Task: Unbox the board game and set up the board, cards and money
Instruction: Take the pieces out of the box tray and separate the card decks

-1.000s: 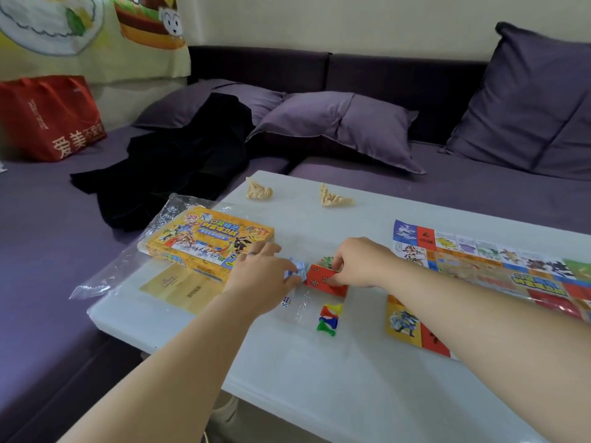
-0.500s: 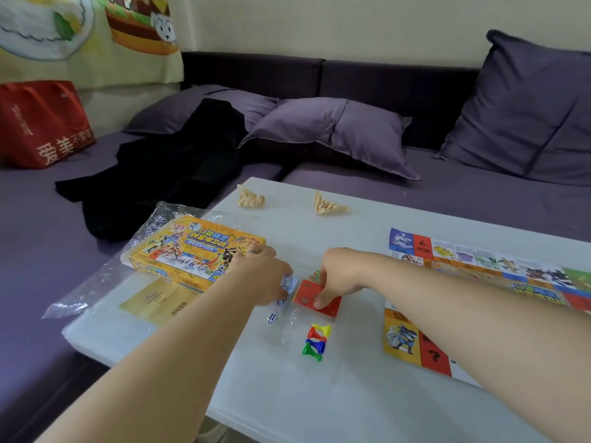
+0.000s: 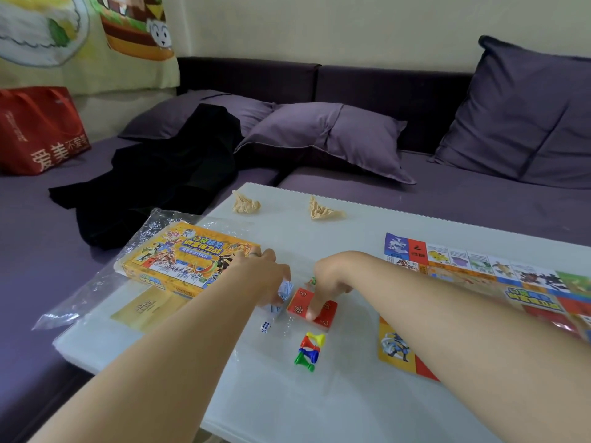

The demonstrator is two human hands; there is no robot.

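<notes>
The yellow game box (image 3: 185, 257) lies on the white table (image 3: 319, 404) at the left, on clear plastic wrap (image 3: 96, 292). The colourful game board (image 3: 486, 282) is spread out on the right. Between them sits a red card stack (image 3: 326, 311); my right hand (image 3: 329, 279) presses a finger down on it. My left hand (image 3: 265, 276) pinches a small blue-white bundle of paper (image 3: 284, 292) just left of the red stack. A white die (image 3: 265, 326) and a cluster of red, yellow, blue and green pawns (image 3: 308, 350) lie in front of the hands.
A tan leaflet (image 3: 144, 310) lies by the box. Two crumpled tan paper scraps (image 3: 245, 204) (image 3: 323, 211) sit at the table's far edge. A purple sofa with cushions (image 3: 335, 135), a black garment (image 3: 166, 167) and a red bag (image 3: 38, 129) surround the table.
My right hand has gone from gripping the red stack to pressing a finger on it. My left hand stayed beside it with the blue-white paper.
</notes>
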